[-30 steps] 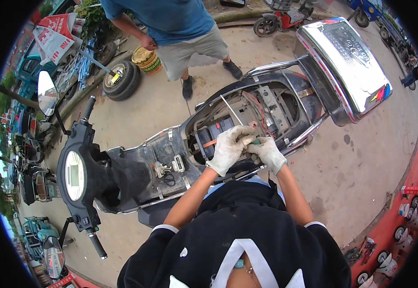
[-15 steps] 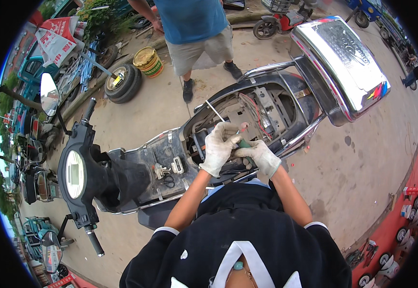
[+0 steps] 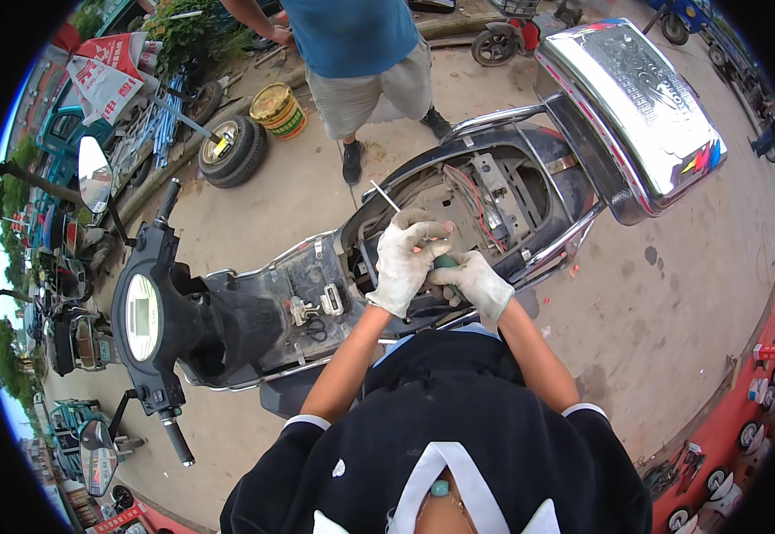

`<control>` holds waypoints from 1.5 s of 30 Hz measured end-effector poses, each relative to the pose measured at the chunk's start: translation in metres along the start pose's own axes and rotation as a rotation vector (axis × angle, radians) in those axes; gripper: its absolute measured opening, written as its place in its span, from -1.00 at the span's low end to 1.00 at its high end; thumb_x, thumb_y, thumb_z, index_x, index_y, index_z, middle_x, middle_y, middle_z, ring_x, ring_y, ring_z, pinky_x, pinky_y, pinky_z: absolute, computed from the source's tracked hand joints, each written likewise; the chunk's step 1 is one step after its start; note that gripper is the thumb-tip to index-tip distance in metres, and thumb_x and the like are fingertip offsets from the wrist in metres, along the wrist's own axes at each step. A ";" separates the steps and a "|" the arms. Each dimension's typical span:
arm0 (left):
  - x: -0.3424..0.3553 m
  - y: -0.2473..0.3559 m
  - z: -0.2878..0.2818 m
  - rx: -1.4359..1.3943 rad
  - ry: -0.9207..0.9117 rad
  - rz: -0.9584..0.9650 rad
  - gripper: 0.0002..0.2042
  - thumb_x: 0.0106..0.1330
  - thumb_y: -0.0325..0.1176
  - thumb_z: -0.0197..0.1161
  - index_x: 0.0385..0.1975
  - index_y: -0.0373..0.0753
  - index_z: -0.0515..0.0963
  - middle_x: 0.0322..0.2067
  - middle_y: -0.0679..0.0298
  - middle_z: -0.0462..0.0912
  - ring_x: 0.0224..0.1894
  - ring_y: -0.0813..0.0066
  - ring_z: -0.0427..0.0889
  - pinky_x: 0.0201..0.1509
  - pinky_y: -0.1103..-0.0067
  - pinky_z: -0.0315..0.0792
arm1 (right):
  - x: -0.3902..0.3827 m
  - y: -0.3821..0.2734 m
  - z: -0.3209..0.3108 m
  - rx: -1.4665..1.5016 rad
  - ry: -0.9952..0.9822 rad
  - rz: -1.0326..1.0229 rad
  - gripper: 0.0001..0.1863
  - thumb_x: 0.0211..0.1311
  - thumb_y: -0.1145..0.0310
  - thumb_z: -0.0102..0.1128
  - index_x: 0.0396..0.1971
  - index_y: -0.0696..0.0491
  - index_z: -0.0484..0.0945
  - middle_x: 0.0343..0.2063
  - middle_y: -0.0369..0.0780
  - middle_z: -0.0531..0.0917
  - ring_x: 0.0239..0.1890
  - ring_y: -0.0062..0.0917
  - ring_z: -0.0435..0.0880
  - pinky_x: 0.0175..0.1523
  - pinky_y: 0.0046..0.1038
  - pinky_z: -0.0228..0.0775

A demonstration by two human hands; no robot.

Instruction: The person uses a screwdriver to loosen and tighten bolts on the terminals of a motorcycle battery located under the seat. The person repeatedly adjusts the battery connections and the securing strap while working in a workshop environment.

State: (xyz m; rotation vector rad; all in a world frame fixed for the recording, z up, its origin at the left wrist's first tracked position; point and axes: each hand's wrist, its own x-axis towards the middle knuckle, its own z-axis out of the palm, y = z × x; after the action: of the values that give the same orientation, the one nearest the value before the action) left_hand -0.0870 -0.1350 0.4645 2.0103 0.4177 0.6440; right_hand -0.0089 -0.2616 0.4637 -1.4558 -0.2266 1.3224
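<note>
Both my hands wear whitish work gloves and meet over the open seat bay (image 3: 458, 214) of a scooter. Between them lies what looks like a screwdriver, with a green handle (image 3: 445, 262) and a pale thin shaft (image 3: 385, 195) pointing up and left. My left hand (image 3: 405, 258) is closed around the shaft; a small pinkish patch shows at its fingertips. My right hand (image 3: 478, 283) is closed on the green handle, hiding most of it. Wires and brackets show inside the bay beyond my hands.
Loose metal parts (image 3: 318, 307) rest on the scooter's footboard, left of my hands. A chrome-topped box (image 3: 623, 107) is mounted at the scooter's rear. Across from me stands a person in a blue shirt (image 3: 352, 36), near a yellow bucket (image 3: 277, 111) and a tyre (image 3: 236, 160).
The screwdriver's shaft end has shifted slightly left and up. My right hand has moved a little left, close against my left hand. The person opposite leans slightly differently.
</note>
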 end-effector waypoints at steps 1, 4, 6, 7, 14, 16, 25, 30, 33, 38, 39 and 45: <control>0.001 0.003 0.000 0.050 0.017 0.027 -0.81 -0.06 -0.42 0.40 -0.40 -0.14 0.64 -0.15 0.20 0.61 -0.16 0.29 0.59 -0.09 0.44 0.48 | 0.001 0.002 0.000 -0.003 0.004 -0.005 -0.80 -0.05 0.43 0.29 -0.47 0.25 0.54 -0.66 -0.26 0.53 -0.67 -0.66 0.46 -0.62 -0.62 0.29; 0.007 0.009 -0.003 0.123 0.022 0.165 -0.79 -0.09 -0.40 0.41 -0.39 -0.11 0.64 -0.14 0.25 0.61 -0.04 0.26 0.53 0.05 0.40 0.40 | 0.002 0.002 0.002 -0.034 0.010 -0.024 -0.82 -0.05 0.43 0.27 -0.48 0.22 0.53 -0.67 -0.27 0.52 -0.67 -0.65 0.47 -0.62 -0.62 0.29; 0.008 0.007 -0.001 0.089 0.011 0.129 -0.79 -0.08 -0.39 0.40 -0.40 -0.14 0.62 -0.19 0.28 0.64 -0.03 0.24 0.53 0.07 0.38 0.38 | 0.000 0.000 0.003 -0.057 0.010 -0.027 -0.83 -0.05 0.44 0.26 -0.48 0.21 0.52 -0.67 -0.27 0.52 -0.67 -0.64 0.47 -0.62 -0.62 0.28; 0.009 0.005 0.000 0.066 0.006 0.126 -0.79 -0.08 -0.39 0.40 -0.40 -0.16 0.61 -0.21 0.28 0.64 -0.03 0.25 0.53 0.08 0.37 0.38 | 0.000 -0.002 0.006 -0.066 0.017 -0.020 -0.84 -0.06 0.46 0.25 -0.47 0.20 0.52 -0.68 -0.27 0.53 -0.68 -0.63 0.48 -0.63 -0.61 0.28; 0.009 0.011 0.008 0.000 0.072 -0.213 -0.83 0.02 -0.52 0.40 -0.41 -0.33 0.54 -0.40 0.23 0.65 -0.32 0.51 0.60 -0.11 0.56 0.47 | 0.001 0.001 0.010 -0.101 0.015 -0.029 -0.75 -0.06 0.39 0.33 -0.48 0.26 0.52 -0.67 -0.26 0.53 -0.69 -0.66 0.47 -0.62 -0.64 0.29; 0.009 0.013 0.008 -0.019 0.083 -0.277 -0.82 0.01 -0.53 0.41 -0.43 -0.34 0.53 -0.43 0.26 0.64 -0.33 0.54 0.60 -0.14 0.57 0.48 | 0.002 0.004 0.009 -0.102 -0.005 -0.023 -0.74 -0.07 0.38 0.33 -0.48 0.26 0.51 -0.67 -0.27 0.53 -0.69 -0.67 0.47 -0.62 -0.64 0.29; 0.006 0.013 -0.001 -0.244 0.029 -0.389 -0.74 0.04 -0.57 0.37 -0.28 -0.32 0.46 -0.38 0.30 0.60 -0.32 0.62 0.57 -0.20 0.67 0.51 | 0.000 0.004 0.011 -0.163 0.035 -0.019 -0.74 -0.08 0.38 0.32 -0.45 0.23 0.51 -0.68 -0.29 0.52 -0.69 -0.69 0.45 -0.61 -0.65 0.29; 0.007 0.003 -0.010 -0.399 -0.081 -0.390 -0.73 0.03 -0.61 0.36 -0.28 -0.34 0.46 -0.37 0.29 0.59 -0.29 0.61 0.57 -0.17 0.65 0.52 | -0.003 0.004 0.011 -0.134 0.009 -0.026 -0.75 -0.08 0.38 0.33 -0.46 0.21 0.50 -0.64 -0.27 0.55 -0.68 -0.70 0.45 -0.60 -0.66 0.29; 0.010 0.003 -0.014 -0.413 -0.148 -0.393 -0.72 0.03 -0.61 0.37 -0.26 -0.34 0.46 -0.36 0.29 0.60 -0.28 0.62 0.57 -0.16 0.65 0.53 | -0.001 0.007 0.008 -0.128 0.000 -0.022 -0.75 -0.07 0.37 0.34 -0.47 0.21 0.50 -0.62 -0.26 0.57 -0.68 -0.70 0.45 -0.60 -0.66 0.29; 0.016 -0.004 -0.021 -0.399 -0.244 -0.388 -0.71 0.05 -0.58 0.38 -0.25 -0.35 0.46 -0.33 0.25 0.61 -0.26 0.62 0.57 -0.11 0.65 0.52 | -0.002 0.005 0.008 -0.148 0.005 -0.010 -0.74 -0.06 0.36 0.34 -0.47 0.23 0.49 -0.62 -0.26 0.57 -0.67 -0.70 0.46 -0.60 -0.66 0.30; 0.018 -0.005 -0.023 -0.410 -0.270 -0.395 -0.70 0.05 -0.57 0.38 -0.23 -0.36 0.46 -0.33 0.25 0.62 -0.26 0.61 0.57 -0.10 0.65 0.52 | -0.002 0.005 0.008 -0.148 0.004 -0.011 -0.74 -0.06 0.36 0.34 -0.47 0.23 0.49 -0.62 -0.25 0.57 -0.67 -0.70 0.46 -0.60 -0.65 0.30; 0.030 0.006 -0.036 -0.394 -0.438 -0.445 -0.68 0.09 -0.46 0.39 -0.16 -0.39 0.51 -0.31 0.24 0.63 -0.24 0.60 0.59 -0.08 0.64 0.50 | -0.001 0.002 0.008 -0.200 0.000 -0.007 -0.74 -0.06 0.36 0.33 -0.47 0.23 0.49 -0.63 -0.25 0.57 -0.67 -0.69 0.46 -0.60 -0.66 0.30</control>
State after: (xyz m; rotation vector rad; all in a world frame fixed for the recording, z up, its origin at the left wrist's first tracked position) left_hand -0.0843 -0.0969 0.4925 1.5498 0.4143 -0.0017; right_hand -0.0165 -0.2587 0.4651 -1.6203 -0.3732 1.3237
